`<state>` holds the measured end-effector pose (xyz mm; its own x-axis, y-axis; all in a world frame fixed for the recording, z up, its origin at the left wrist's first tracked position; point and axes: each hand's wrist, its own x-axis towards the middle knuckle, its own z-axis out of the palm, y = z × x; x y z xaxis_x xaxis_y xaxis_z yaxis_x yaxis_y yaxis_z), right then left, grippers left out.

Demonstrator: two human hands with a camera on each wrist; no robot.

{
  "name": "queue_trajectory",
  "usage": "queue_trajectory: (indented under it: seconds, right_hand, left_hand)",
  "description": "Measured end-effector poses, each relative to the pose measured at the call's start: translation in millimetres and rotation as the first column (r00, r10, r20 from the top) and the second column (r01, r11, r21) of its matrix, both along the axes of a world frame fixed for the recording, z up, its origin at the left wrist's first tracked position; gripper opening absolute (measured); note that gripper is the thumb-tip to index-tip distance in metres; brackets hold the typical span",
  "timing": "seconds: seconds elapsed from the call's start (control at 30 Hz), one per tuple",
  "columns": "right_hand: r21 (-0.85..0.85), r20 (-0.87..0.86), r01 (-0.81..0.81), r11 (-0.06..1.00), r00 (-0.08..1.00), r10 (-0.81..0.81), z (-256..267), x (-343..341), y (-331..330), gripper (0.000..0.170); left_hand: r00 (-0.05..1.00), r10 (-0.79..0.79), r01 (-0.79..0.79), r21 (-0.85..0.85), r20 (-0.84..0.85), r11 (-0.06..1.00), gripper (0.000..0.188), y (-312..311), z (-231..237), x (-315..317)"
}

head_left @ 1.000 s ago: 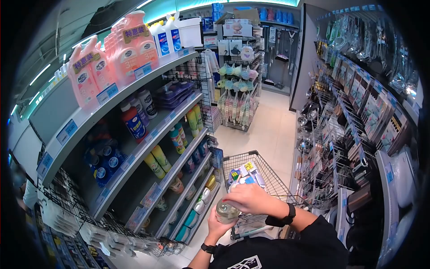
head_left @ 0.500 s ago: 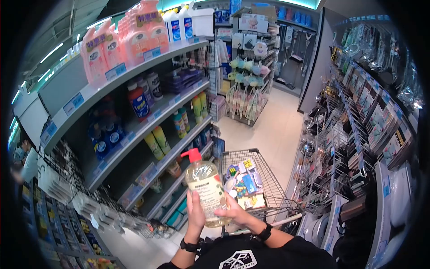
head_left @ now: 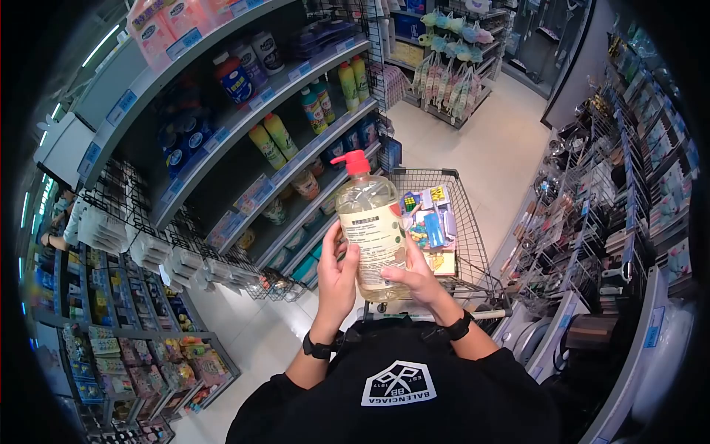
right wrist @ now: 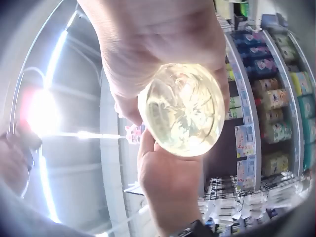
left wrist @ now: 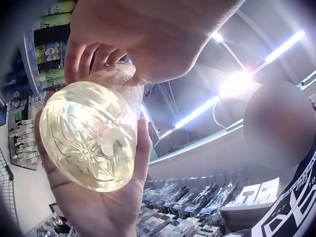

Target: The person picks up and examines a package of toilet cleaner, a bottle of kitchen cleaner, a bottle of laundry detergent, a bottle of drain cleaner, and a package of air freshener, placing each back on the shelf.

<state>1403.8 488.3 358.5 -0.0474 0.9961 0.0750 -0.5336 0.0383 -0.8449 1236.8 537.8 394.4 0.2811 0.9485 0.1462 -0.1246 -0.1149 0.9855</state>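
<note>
Two hands [head_left: 338, 280] [head_left: 418, 280] grip a bottle [head_left: 376, 240] by opposite sides, aisle floor [head_left: 492, 133] stretching past the cart rim [head_left: 424, 171].

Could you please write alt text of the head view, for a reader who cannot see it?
A bottle of pale liquid with a red pump top is held by a person's left grip and right grip, its label facing the camera. Beyond it, a wire shopping cart with goods inside stands in a store aisle between shelves and display racks.
</note>
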Motion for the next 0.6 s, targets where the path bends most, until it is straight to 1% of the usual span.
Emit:
queue_trajectory:
  seconds: [0.03,0.07,0.1,0.13,0.17,0.2,0.23,0.27,0.3,0.33,0.37,0.43,0.47,0.5,0.53,0.57,0.6]
  right_hand:
    - [0.100,0.170,0.028,0.995,0.984,-0.044,2.4,-0.4,1.2,0.087]
    - [0.160,0.254,0.100,0.982,0.957,-0.139,3.1,-6.0,3.1,0.087]
    - [0.144,0.240,0.100,0.985,0.962,-0.132,6.8,-7.7,0.9,0.087]
    - [0.168,0.503,0.134,0.977,0.840,-0.202,12.9,-7.8,-3.5,0.086]
    - [0.197,0.724,0.153,0.968,0.643,-0.249,15.7,-8.0,-7.1,0.084]
    - [0.285,0.718,0.157,0.946,0.619,-0.319,13.8,-8.3,-9.0,0.077]
    - [0.258,0.721,0.158,0.953,0.625,-0.299,13.3,-5.0,-10.3,0.077]
    - [0.274,0.675,0.087,0.958,0.692,-0.256,12.6,-1.1,-10.3,0.071]
    - [0.285,0.626,0.017,0.958,0.754,-0.200,8.4,1.3,-12.8,0.066]
    - [0.321,0.561,0.045,0.946,0.796,-0.228,1.5,0.7,-14.3,0.056]
    - [0.284,0.548,-0.013,0.959,0.823,-0.151,-6.1,5.4,-16.4,0.049]
    - [0.070,0.382,-0.122,0.990,0.920,0.086,-17.3,12.1,-18.1,0.043]
    - [-0.046,0.262,-0.134,0.990,0.955,0.141,-32.0,8.8,-18.2,0.039]
    - [-0.051,0.258,-0.139,0.989,0.955,0.147,-42.2,6.8,-16.9,0.039]
    - [-0.110,0.155,-0.266,0.958,0.947,0.281,-50.6,5.2,-15.1,0.041]
    - [-0.154,0.043,-0.394,0.906,0.914,0.404,-59.8,3.2,-15.1,0.043]
    - [-0.246,-0.148,-0.495,0.833,0.869,0.472,-61.6,0.1,-15.8,0.060]
  left_hand:
    - [1.000,0.003,-0.003,-0.006,-0.016,1.000,0.063,-0.7,-6.3,1.1]
    - [0.998,0.021,-0.022,0.012,0.055,1.000,0.068,0.1,-18.2,2.2]
    - [0.991,0.039,-0.042,0.025,0.126,0.999,0.072,-2.1,-25.5,3.0]
    - [0.992,0.010,-0.004,-0.048,0.125,0.999,0.077,-12.5,-12.3,5.2]
    - [0.994,0.016,-0.008,-0.069,0.109,0.998,0.077,-15.9,-20.6,6.6]
    - [0.994,0.070,-0.069,-0.014,0.088,0.998,0.073,-17.9,-34.6,8.3]
    - [0.990,0.122,-0.125,0.040,0.072,0.991,0.070,-20.2,-43.3,13.0]
    - [0.939,0.160,-0.101,-0.200,0.305,0.974,0.060,-10.9,-45.6,3.0]
    - [0.916,0.163,-0.077,-0.238,0.366,0.968,0.056,-11.9,-43.2,0.4]
    - [0.901,0.112,0.013,-0.286,0.418,0.958,0.060,-8.6,-58.7,-15.9]
    - [0.876,0.068,0.103,-0.321,0.478,0.941,0.065,-8.3,-74.8,-27.2]
    - [0.836,0.076,0.106,-0.296,0.543,0.949,0.079,-22.0,-51.1,-16.1]
    - [0.832,0.042,0.137,-0.277,0.554,0.951,0.093,-23.6,-48.1,-17.2]
    - [0.833,0.049,0.131,-0.282,0.551,0.950,0.093,-25.9,-45.1,-15.6]
    - [0.796,0.018,0.158,-0.236,0.605,0.959,0.096,-28.3,-42.4,-12.6]
    - [0.756,-0.015,0.182,-0.189,0.655,0.965,0.099,-30.8,-40.9,-9.8]
    - [0.811,0.003,0.133,-0.189,0.585,0.973,0.107,-32.4,-40.5,-7.4]
